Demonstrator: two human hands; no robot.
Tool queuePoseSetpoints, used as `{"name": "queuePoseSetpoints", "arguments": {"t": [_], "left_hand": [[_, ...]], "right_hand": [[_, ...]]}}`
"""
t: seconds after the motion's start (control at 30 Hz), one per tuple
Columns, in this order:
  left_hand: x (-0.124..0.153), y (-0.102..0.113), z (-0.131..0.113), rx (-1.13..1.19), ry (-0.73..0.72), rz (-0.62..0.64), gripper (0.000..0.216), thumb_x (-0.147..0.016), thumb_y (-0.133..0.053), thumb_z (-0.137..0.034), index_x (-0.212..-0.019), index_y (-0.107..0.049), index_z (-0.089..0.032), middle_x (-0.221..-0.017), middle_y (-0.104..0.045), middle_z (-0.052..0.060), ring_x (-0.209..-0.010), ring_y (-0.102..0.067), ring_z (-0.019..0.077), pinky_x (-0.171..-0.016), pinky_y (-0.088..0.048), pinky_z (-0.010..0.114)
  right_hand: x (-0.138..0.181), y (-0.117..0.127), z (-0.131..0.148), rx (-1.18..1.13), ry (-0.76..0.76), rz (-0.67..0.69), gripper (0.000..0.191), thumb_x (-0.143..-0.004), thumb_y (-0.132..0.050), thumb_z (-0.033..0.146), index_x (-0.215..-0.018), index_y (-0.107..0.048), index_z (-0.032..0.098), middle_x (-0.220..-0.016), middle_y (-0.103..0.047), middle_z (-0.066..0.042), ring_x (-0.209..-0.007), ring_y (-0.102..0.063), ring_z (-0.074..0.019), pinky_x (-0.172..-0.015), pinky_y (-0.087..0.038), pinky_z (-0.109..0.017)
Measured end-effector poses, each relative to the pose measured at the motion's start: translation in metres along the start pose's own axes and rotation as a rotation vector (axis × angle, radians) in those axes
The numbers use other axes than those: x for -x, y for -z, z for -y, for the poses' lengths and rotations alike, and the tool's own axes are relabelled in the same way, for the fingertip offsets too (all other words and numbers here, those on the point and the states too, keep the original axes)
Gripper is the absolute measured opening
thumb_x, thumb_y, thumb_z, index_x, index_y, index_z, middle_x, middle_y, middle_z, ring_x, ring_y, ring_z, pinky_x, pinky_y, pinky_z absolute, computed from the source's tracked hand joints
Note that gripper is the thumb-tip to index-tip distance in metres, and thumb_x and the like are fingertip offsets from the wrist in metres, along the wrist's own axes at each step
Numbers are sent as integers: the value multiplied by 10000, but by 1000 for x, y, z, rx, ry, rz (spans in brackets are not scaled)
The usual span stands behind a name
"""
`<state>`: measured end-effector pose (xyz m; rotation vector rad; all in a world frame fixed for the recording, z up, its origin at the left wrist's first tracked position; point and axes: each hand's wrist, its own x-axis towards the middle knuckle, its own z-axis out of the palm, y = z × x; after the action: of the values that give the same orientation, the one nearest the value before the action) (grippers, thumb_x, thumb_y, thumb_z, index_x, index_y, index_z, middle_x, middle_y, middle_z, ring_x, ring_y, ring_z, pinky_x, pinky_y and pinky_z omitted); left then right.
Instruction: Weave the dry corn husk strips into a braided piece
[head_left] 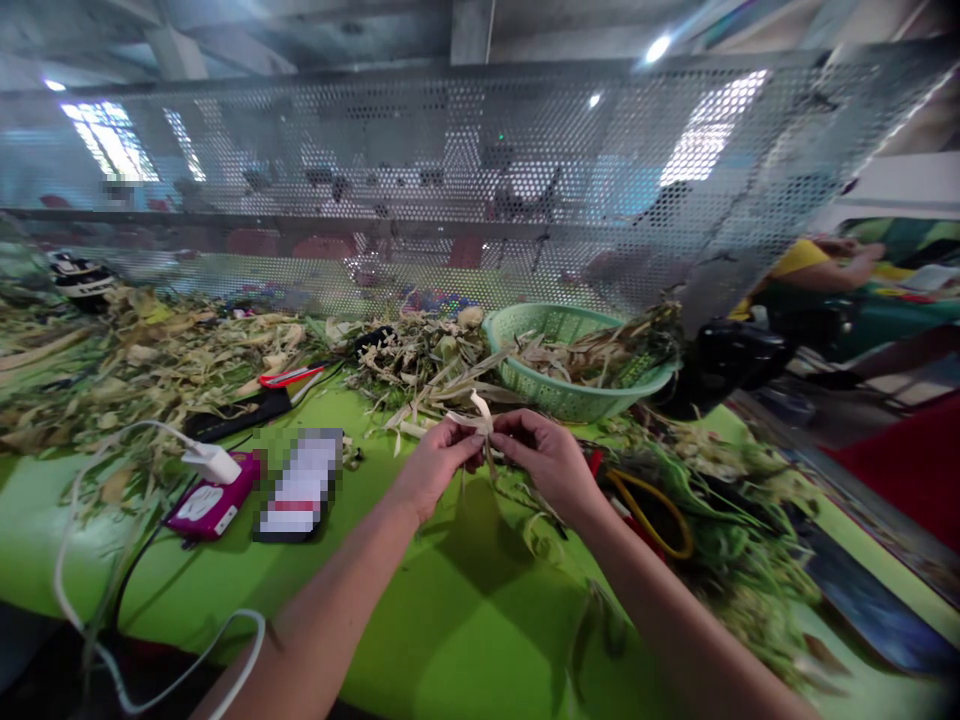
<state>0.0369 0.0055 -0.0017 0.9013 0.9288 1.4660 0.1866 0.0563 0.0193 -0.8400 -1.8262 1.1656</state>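
Observation:
Over the middle of the green tabletop (442, 620), my left hand (437, 462) and my right hand (551, 462) meet with fingers closed in a pinch. Between them is a pale strip of dried leaf (481, 412), its top end bent and sticking up above the fingertips. Both thumbs press at the same spot on the strip, and thin tails hang below. My fingers cover part of it. Just beyond the hands stands a light green plastic basket (559, 398) with dry leaves (577, 355) inside.
Heaps of dried leaves (142, 365) lie at left, greener scraps (720, 480) at right. A phone (300, 485), a magenta power adapter (217, 505) with white cable (75, 590), and a red cutter (292, 376) lie left. Yellow-handled pliers (664, 510) sit by my right forearm. Perforated metal panel (420, 180) behind.

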Motion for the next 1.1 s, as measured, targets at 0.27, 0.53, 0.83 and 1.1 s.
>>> {"name": "queuePoseSetpoints", "arguments": {"t": [0.27,0.53,0.83,1.1], "left_hand": [[-2,4,2,83,82,23,264,-721,-707,-321,-918,-642,-158,-798,-612,21,-665,-535,100,-616,-428,229],[-2,3,0,59,63,-38,315,-696,-735,-399,-872,-627,-161,-738,-559,-10,-594,-473,66,-590,-432,215],[-5,5,6,-8,47,-72,342,-715,-710,-421,-909,-622,-154,-813,-599,21,-658,-520,92,-612,-435,229],[0,2,0,-90,52,-43,367,-706,-700,-443,-935,-628,-165,-716,-545,-11,-605,-457,88,-581,-409,222]], "right_hand": [[1,1,-4,200,130,-81,172,-786,-626,274,-942,-608,203,-796,-637,-28,-640,-542,-148,-590,-435,-255],[9,-4,11,527,354,-29,259,-730,-588,120,-961,-633,228,-1009,-611,-62,-646,-553,-139,-619,-459,-272],[11,-4,11,567,393,16,171,-847,-536,184,-983,-631,225,-1043,-595,-92,-892,-602,-207,-729,-499,-297],[10,-4,8,416,358,-89,112,-868,-546,263,-894,-648,225,-904,-644,-68,-818,-588,-202,-729,-461,-311]]}}
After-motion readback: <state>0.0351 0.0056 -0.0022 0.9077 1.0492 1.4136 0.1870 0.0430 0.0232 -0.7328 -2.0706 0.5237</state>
